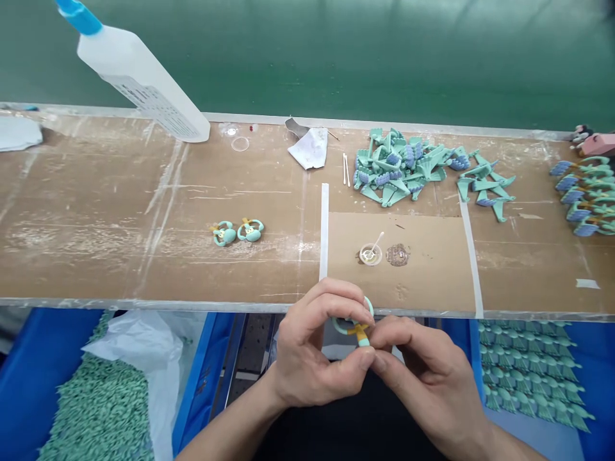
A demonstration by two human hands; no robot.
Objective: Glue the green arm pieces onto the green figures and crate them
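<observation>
My left hand (327, 342) is closed round a small mint-green plastic toy part (339, 326) with a curved, ring-like piece and a yellow-orange piece at its middle. Close against it, the thumb and forefinger of my right hand (423, 365) are pinched together at the part's right side; what lies between them is hidden. Both hands are just in front of the table's near edge. Beyond them on the table stands a small round dish (369, 255) with a cotton swab (378, 241) leaning in it. Two similar mint-green ring-shaped parts (225, 234) lie to the left.
A heap of green and purple toy parts (398, 166) lies at the back right, with finished-looking rows (583, 198) farther right. A white bottle with a blue cap (148, 83) stands back left. Blue bins (196, 384) of green parts sit below the table edge.
</observation>
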